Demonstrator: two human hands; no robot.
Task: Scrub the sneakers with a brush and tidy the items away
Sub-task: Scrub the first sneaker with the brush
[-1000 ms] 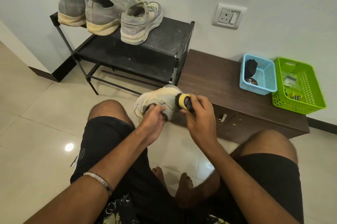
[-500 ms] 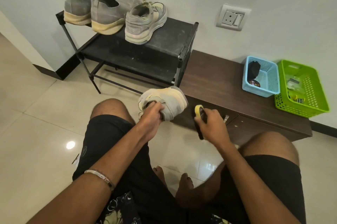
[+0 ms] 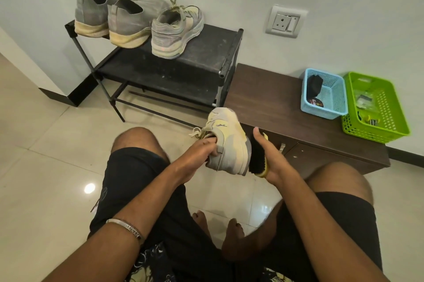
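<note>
Sneaker [image 3: 227, 142] gripped at its collar by the left hand [image 3: 202, 153]; right hand [image 3: 269, 155] clutches the brush [image 3: 258, 158], black bristles touching the sole's side.

This is looking like the entry hall of a home. A black shoe rack [image 3: 183, 68] is standing against a plain wall, carrying three worn sneakers [image 3: 176, 29]. Beside it a low brown cabinet [image 3: 263, 98] is holding a blue basket [image 3: 325, 96] and a green basket [image 3: 376, 107]. Glossy floor tiles [image 3: 46, 144] are reflecting a ceiling light, and a wall socket [image 3: 285, 21] is sitting above.
</note>
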